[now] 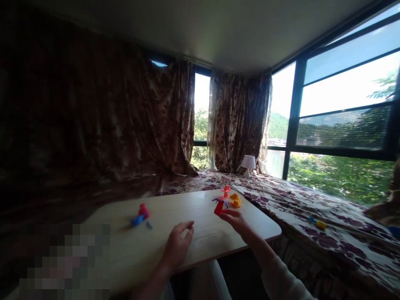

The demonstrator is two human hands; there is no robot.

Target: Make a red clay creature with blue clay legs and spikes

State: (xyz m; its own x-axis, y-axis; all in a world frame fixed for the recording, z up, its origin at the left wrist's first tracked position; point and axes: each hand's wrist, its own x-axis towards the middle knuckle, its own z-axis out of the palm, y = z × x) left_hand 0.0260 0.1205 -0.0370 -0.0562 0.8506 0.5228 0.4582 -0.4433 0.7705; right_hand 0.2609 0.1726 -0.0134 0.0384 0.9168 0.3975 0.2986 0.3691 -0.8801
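My right hand [233, 219] pinches a red toy figure with blue arm-like parts [219, 206] near its base, over the right side of the pale wooden table [125, 246]. Just beyond it stand a red toy figure [225, 191] and a yellow-orange toy figure [235, 200]. My left hand [180, 241] is over the table's near middle, fingers loosely bent and thumb apart, with nothing visible in it. To its left lie a red toy piece [143, 210], a blue toy piece [136, 221] and a small blue-grey piece [149, 225].
A floral-covered bench [265, 189] runs behind and along the right of the table. On it are a white lamp [248, 164] and a yellow toy piece [320, 225] beside a small blue one [311, 219]. A blurred patch covers the lower left.
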